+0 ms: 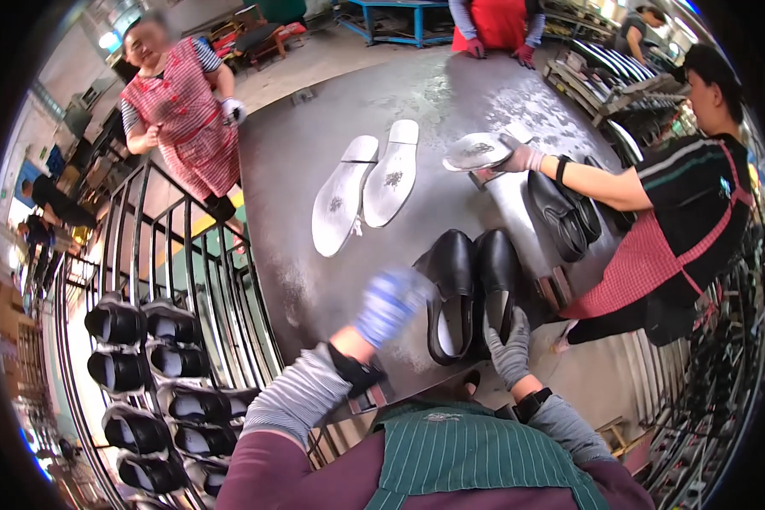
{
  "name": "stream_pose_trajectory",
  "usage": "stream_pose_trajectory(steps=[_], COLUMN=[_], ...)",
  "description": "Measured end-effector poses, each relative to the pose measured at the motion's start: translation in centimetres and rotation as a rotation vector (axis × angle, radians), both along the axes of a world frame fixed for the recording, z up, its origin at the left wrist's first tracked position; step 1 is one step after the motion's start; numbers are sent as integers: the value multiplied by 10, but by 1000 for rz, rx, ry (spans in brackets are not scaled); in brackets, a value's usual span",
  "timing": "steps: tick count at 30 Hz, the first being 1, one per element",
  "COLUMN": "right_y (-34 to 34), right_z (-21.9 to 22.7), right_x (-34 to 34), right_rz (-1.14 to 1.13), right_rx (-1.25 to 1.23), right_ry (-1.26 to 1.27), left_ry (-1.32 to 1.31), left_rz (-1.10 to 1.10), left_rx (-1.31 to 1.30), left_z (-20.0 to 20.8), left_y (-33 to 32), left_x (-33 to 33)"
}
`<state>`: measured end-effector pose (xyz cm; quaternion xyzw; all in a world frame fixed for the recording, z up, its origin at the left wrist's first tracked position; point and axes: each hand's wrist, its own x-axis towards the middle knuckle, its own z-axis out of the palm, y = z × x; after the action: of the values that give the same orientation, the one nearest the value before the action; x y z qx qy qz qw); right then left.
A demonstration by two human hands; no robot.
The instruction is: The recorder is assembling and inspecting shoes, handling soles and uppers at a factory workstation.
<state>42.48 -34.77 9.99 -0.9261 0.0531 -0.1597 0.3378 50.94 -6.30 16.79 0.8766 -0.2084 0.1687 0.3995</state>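
A pair of black slip-on shoes stands upright at the near edge of the dark table, toes pointing away from me. My right hand, in a grey glove, grips the heel of the right black shoe. My left hand, in a blue and white glove, is smeared by motion just left of the left black shoe; its fingers cannot be made out. Farther off, two pale soles lie side by side on the tabletop, each with a dark patch.
A co-worker's gloved hand holds another pale sole at the right; black shoes lie nearby. Red gloves rest at the far edge. A person in a checked apron stands far left. Metal racks hold black shoes.
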Motion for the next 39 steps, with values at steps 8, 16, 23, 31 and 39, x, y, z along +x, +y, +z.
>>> stream_pose_trajectory(steps=[8, 16, 23, 31, 39], right_y=[-59, -86, 18, 15, 49], right_z=[-59, 34, 33, 11, 70], right_x=[-24, 20, 66, 62, 40], right_rz=[461, 669, 822, 611, 82], right_rx=[-32, 228, 32, -251, 182], right_ry=[450, 549, 350, 509, 770], left_ry=[904, 707, 707, 972, 1539], left_rz=[8, 330, 996, 1578, 1002], left_rx=[441, -332, -1319, -267, 925], left_z=[-96, -14, -44, -256, -257], left_y=[-157, 8, 184, 401, 466], left_x=[-22, -162, -237, -186, -127])
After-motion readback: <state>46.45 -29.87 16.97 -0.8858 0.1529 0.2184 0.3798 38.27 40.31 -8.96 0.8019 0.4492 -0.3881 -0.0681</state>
